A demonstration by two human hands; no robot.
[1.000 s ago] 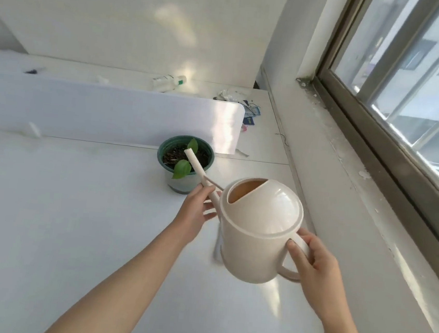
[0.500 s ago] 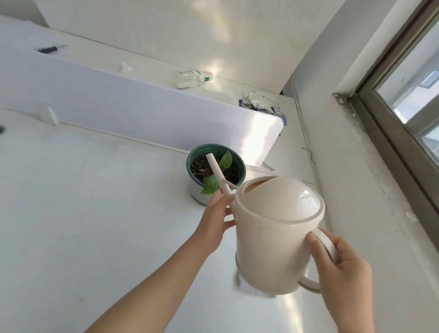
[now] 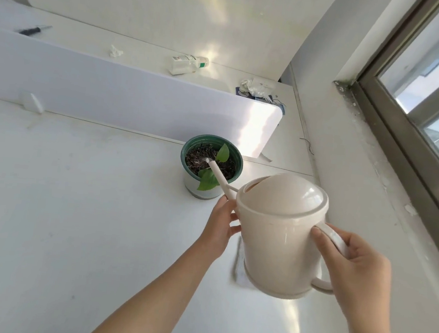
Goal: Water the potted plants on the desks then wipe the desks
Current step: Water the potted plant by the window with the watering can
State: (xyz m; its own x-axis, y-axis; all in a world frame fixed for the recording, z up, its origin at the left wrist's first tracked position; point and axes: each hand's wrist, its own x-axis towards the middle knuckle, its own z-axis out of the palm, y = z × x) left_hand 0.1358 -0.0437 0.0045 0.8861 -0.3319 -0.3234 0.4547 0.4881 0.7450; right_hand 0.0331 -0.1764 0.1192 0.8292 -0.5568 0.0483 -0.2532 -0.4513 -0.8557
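Note:
A cream watering can hangs tilted forward above the white desk. My right hand grips its handle. My left hand holds the base of the thin spout. The spout's tip reaches over the dark soil of a small potted plant in a green-rimmed pot, and a thin stream of water runs from it onto the soil. The plant has a few green leaves.
A white divider panel stands behind the pot. Beyond it lie a plastic bottle, crumpled paper and a dark tool. A wall with a window sill runs along the right. A folded cloth lies under the can.
The can has tipped further forward and the spout tip has dropped over the soil, where water now flows. The view has shifted closer and slightly left.

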